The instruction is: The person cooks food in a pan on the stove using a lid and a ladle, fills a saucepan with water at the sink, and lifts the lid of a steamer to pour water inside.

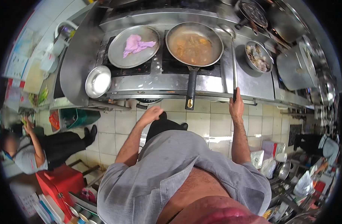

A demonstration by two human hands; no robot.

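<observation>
My right hand [236,104] grips the black handle end of a long ladle [233,59]. The ladle's round bowl lies at the far end, right of a frying pan [194,24]. Brown, steaming liquid with pieces of food fills that pan, whose black handle points toward me. My left hand [152,115] hangs in front of the stove, its fingers curled, with nothing visible in them. Beyond it, a large round metal lid [120,46] bears a crumpled pink cloth [135,45]. A metal bowl [98,81] stands at the left stove edge.
On the right counter are a metal bowl of shellfish-like pieces [258,56] and a large pot [296,67]. At left, a person [32,149] stands near a green bin [75,121] and a red box [59,186]. Another person [316,145] is at far right.
</observation>
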